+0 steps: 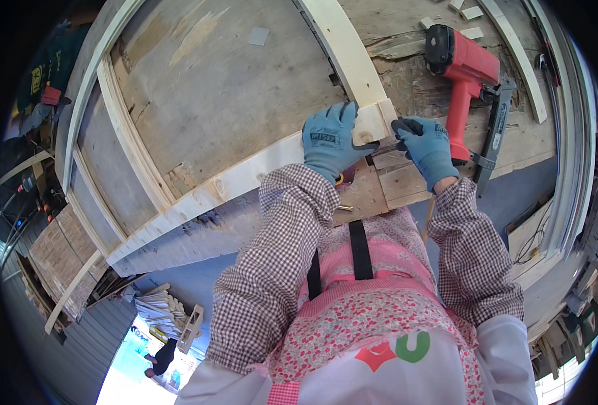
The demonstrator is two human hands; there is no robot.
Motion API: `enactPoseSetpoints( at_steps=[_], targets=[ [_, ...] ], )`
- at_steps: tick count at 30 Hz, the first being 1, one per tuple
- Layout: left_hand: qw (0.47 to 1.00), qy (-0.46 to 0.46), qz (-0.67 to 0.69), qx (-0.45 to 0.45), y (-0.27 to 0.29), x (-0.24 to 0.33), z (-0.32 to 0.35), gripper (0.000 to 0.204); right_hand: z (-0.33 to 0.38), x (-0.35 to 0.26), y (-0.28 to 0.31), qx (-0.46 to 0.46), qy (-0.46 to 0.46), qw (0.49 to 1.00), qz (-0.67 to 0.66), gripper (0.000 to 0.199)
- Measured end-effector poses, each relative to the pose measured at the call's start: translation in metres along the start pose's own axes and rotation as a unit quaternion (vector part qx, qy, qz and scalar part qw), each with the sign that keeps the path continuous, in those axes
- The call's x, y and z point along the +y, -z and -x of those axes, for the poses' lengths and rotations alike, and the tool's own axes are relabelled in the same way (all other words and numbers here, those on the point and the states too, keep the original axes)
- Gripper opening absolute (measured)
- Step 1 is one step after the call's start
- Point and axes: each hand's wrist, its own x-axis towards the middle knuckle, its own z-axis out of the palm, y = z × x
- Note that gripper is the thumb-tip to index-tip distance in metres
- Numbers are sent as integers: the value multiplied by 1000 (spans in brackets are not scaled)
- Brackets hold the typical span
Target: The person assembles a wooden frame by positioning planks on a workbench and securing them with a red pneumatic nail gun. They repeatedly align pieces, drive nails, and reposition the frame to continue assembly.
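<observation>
A frame of pale wooden slats point(245, 172) lies on a worn plywood bench point(211, 81). My left hand point(331, 138), in a blue glove, presses down on the frame's near right corner, where two slats meet. My right hand point(426, 148), also in a blue glove, sits just right of that corner with its fingers pinched on a small dark object that I cannot make out. A red nail gun point(464, 74) with a grey magazine lies on the bench just behind my right hand.
Small wood offcuts point(471, 13) lie at the far right of the bench. Long pale mouldings point(569, 135) run along the right edge. Stacked slats point(160, 310) and timber point(56, 260) sit on the floor at lower left. Another person point(45, 77) stands at far left.
</observation>
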Motion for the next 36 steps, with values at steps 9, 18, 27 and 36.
enactPoseSetpoints(
  at_steps=[9,18,27,36],
  targets=[
    [993,-31,15,114,2,16,-1,81,-16,-26,16,-65,-1,974,219,30],
    [997,17,18,76,-8,27,-8,77,2,-17,7,28,46,979,197,30],
    [996,13,8,82,-8,32,-13,76,19,18,-14,97,145,974,143,34],
    [994,-1,29,101,-8,30,-13,78,20,7,-9,58,115,975,183,35]
  ],
)
